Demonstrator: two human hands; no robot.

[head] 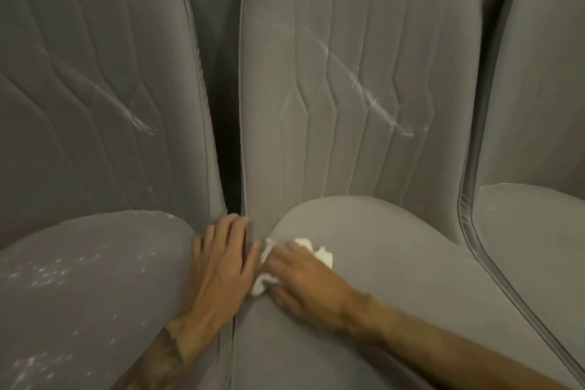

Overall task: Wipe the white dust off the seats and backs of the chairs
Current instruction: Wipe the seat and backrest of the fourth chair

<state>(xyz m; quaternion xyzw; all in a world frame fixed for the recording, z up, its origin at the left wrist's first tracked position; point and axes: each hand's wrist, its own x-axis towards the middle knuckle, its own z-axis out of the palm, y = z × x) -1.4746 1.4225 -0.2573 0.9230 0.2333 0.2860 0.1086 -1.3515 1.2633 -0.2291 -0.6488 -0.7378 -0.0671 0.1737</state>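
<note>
While the right grip (300, 282) clutches the crumpled white cloth (323, 254) against the left edge of the middle seat (395, 263) and the left grip (221, 266) lies flat, released, beside it, firm overlapping strokes should lift dust; the back's streak (364, 85) awaits.

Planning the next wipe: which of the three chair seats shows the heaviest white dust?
The left chair's seat: white flecks scatter across it. The middle seat looks clean; the right seat shows only faint traces.

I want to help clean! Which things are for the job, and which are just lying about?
For the job: white cloth, right hand gripping it, left hand, middle chair, dusty left chair, right chair.
Lying about: nothing else shows.
</note>
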